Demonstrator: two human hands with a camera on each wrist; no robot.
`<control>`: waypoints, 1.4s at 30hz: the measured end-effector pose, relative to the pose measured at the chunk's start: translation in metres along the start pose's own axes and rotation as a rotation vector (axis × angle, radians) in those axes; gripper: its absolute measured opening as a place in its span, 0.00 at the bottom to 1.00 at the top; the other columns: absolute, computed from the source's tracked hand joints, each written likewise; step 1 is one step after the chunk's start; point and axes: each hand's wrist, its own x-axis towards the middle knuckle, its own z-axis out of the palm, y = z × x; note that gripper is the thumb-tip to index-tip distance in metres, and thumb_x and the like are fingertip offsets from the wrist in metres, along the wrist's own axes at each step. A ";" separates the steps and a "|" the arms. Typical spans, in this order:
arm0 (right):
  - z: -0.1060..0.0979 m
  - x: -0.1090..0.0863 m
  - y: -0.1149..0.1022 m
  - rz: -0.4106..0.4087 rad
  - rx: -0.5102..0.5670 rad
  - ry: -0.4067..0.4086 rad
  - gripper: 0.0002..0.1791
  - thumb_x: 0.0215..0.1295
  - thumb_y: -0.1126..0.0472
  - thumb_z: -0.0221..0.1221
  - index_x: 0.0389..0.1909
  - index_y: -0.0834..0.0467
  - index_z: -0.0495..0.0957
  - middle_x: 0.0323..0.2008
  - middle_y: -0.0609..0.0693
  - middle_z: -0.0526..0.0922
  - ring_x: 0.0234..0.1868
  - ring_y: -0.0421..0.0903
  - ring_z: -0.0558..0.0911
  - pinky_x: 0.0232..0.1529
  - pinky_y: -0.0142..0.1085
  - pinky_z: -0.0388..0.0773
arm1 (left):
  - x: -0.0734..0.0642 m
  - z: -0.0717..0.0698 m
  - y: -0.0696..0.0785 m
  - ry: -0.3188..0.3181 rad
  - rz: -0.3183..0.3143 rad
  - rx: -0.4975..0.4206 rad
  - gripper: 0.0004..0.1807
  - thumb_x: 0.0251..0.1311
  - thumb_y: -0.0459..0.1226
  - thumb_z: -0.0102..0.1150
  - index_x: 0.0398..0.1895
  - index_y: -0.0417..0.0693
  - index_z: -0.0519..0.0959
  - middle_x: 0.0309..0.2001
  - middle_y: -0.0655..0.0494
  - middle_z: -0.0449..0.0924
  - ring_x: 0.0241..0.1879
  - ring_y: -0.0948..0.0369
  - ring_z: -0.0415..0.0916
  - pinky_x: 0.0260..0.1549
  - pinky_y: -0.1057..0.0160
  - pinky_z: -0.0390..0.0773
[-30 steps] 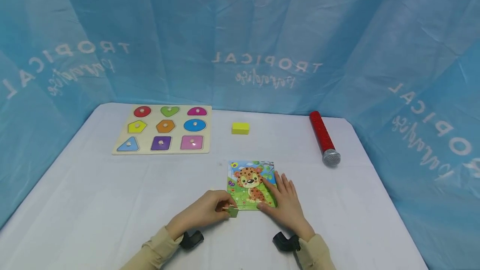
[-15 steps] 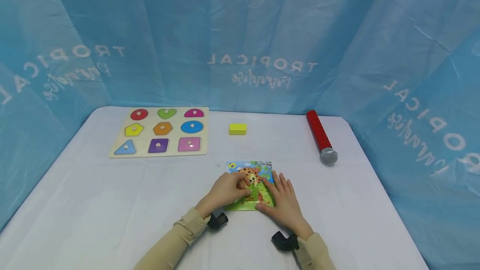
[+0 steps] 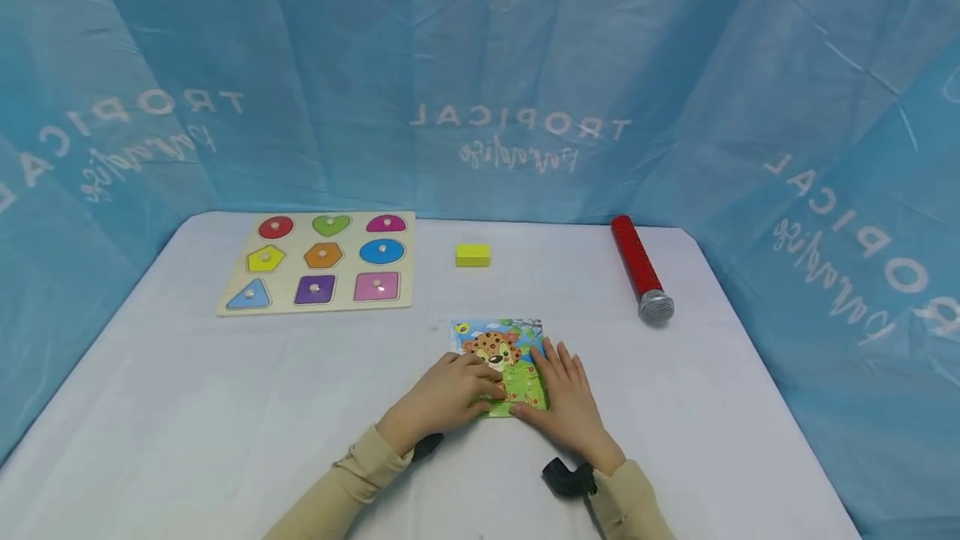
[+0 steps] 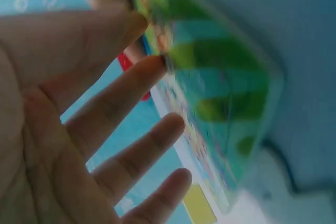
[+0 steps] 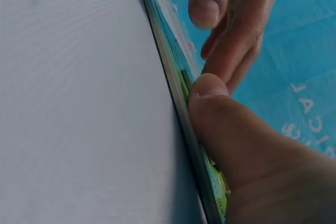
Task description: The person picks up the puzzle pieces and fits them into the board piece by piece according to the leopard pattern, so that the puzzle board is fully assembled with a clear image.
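A square jigsaw puzzle (image 3: 523, 386) with a cartoon leopard on green grass lies in front of me, its lower left part hidden by my left hand (image 3: 446, 394). The fingertips of that hand touch the picture, and in the left wrist view its fingers are nearly straight. Spread along the puzzle's right edge, my right hand (image 3: 568, 411) rests with its thumb on the lower rim. The right wrist view has the right thumb (image 5: 210, 103) on the board's edge, where a small green piece (image 5: 185, 81) stands slightly raised.
At the back left lies a wooden shape board (image 3: 352, 252) with knobbed coloured pieces. A yellow block (image 3: 472, 256) sits behind the puzzle, and a red toy microphone (image 3: 641, 265) lies to the right. Blue printed cloth (image 3: 337, 157) surrounds the white table (image 3: 225, 407).
My left hand has carried a green puzzle piece from the puzzle's lower left corner onto the picture, then loosened its pinch and laid its fingers there. The right hand stays nearly still.
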 end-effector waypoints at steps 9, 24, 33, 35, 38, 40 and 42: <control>0.001 0.000 0.002 -0.032 -0.004 0.031 0.53 0.51 0.39 0.66 0.72 0.62 0.58 0.74 0.63 0.55 0.75 0.65 0.51 0.72 0.61 0.46 | 0.009 0.013 0.014 0.041 0.062 0.121 0.13 0.67 0.44 0.55 0.51 0.66 0.83 0.50 0.64 0.79 0.58 0.55 0.74 0.57 0.52 0.74; 0.008 0.000 0.000 -0.076 -0.017 0.062 0.50 0.50 0.41 0.68 0.70 0.63 0.62 0.72 0.66 0.58 0.74 0.68 0.54 0.70 0.63 0.50 | 0.015 0.014 0.024 -0.073 0.038 0.144 0.20 0.66 0.48 0.55 0.61 0.71 0.75 0.52 0.64 0.75 0.57 0.58 0.67 0.63 0.55 0.68; 0.004 -0.001 -0.001 -0.083 0.009 0.057 0.50 0.51 0.38 0.66 0.70 0.62 0.62 0.72 0.66 0.58 0.74 0.68 0.54 0.70 0.63 0.49 | 0.015 0.013 0.018 -0.087 0.040 0.068 0.19 0.66 0.46 0.56 0.60 0.70 0.77 0.57 0.65 0.75 0.62 0.57 0.67 0.62 0.51 0.69; 0.002 -0.001 0.002 -0.087 0.038 0.057 0.48 0.55 0.39 0.64 0.70 0.63 0.62 0.72 0.66 0.58 0.73 0.68 0.54 0.70 0.63 0.49 | 0.016 0.012 0.015 -0.099 0.045 0.029 0.19 0.65 0.46 0.57 0.59 0.66 0.78 0.59 0.65 0.76 0.63 0.57 0.68 0.63 0.52 0.69; -0.001 0.000 0.006 -0.064 0.115 0.070 0.38 0.65 0.46 0.58 0.69 0.64 0.63 0.71 0.65 0.61 0.73 0.67 0.56 0.70 0.62 0.49 | 0.018 0.009 0.010 -0.129 0.052 -0.061 0.20 0.65 0.42 0.57 0.60 0.61 0.78 0.61 0.62 0.76 0.65 0.57 0.68 0.66 0.54 0.68; -0.003 0.001 0.008 -0.035 0.155 0.079 0.30 0.71 0.53 0.53 0.69 0.64 0.64 0.71 0.64 0.63 0.73 0.65 0.58 0.71 0.60 0.49 | 0.019 0.009 0.006 -0.149 0.048 -0.133 0.20 0.65 0.40 0.56 0.61 0.58 0.78 0.62 0.60 0.75 0.65 0.57 0.69 0.66 0.56 0.68; -0.005 0.000 0.010 -0.014 0.168 0.093 0.26 0.72 0.60 0.51 0.68 0.64 0.64 0.70 0.63 0.65 0.73 0.63 0.59 0.71 0.59 0.50 | 0.019 0.007 0.002 -0.174 0.031 -0.217 0.20 0.67 0.38 0.53 0.62 0.55 0.76 0.64 0.57 0.74 0.65 0.57 0.69 0.65 0.57 0.68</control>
